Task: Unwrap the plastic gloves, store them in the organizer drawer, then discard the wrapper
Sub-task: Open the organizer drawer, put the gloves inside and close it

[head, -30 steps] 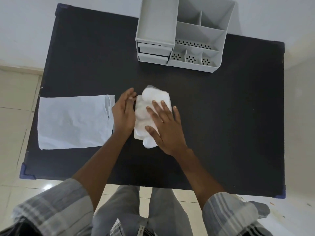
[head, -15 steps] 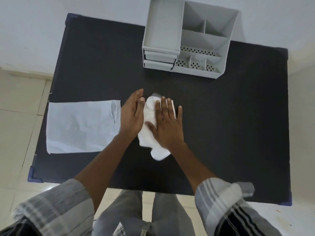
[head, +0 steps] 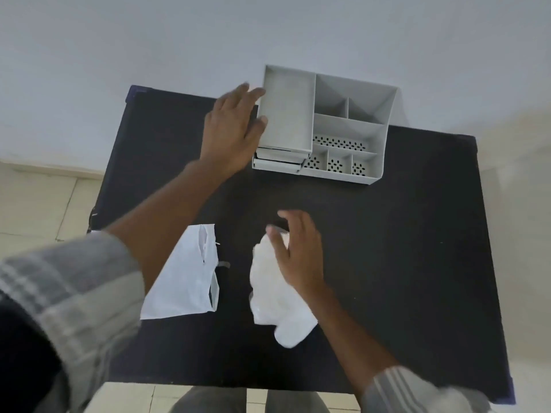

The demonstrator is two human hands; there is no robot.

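Note:
A crumpled bundle of translucent white plastic gloves lies on the black table in front of me. My right hand rests on its right side, fingers spread, pressing it down. The flat white wrapper lies to the left, partly hidden under my left forearm. The grey organizer stands at the table's far edge, its two drawers stacked at its left front. My left hand is stretched out against the organizer's left side, fingers apart, holding nothing.
The organizer has open top compartments and perforated front bins. A white wall runs behind the table. Tiled floor shows to the left and right of the table. Blue corner guards cap the table corners.
My left hand left the glove bundle and reached forward to the organizer's left side. My right hand stayed on the gloves. The camera tilted up, showing more wall.

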